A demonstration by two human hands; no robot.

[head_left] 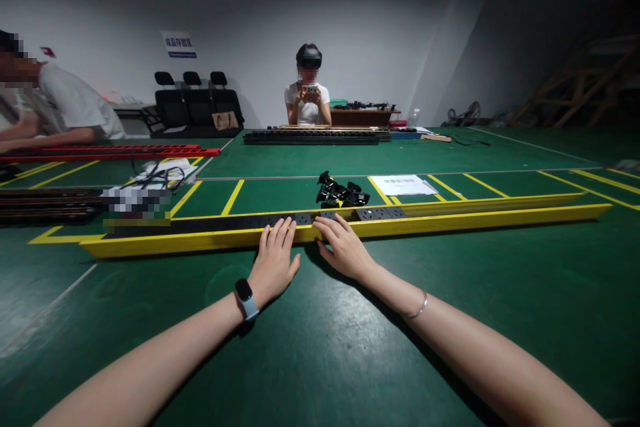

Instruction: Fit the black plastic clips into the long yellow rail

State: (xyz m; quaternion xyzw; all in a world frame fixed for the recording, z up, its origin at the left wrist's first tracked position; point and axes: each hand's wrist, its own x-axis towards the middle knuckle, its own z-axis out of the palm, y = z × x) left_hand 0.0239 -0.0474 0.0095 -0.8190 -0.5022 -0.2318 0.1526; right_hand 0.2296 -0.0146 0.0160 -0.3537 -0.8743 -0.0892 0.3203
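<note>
A long yellow channel [450, 221] lies across the green table in front of me. Black socket modules sit inside it: a row [300, 218] by my left hand, a single module [327, 215] between my hands, and another block [381, 213] farther right. My left hand [274, 263] rests over the channel's near wall, fingers stretched out, fingertips at the left row. Over the same wall reaches my right hand [347, 247], its fingers extended and thumb apart, fingertips at the single module. Neither hand grips anything visible. Behind the channel lies a pile of black plastic parts [343, 192].
A white paper sheet [404, 185] lies beyond the channel. Cables and papers [160, 177] are at the left, near dark rails [50, 207] and red rails [195, 151]. Black rails [310, 137] lie at the table's far side before a seated person [309, 97]. Another person [83, 103] leans in from the left.
</note>
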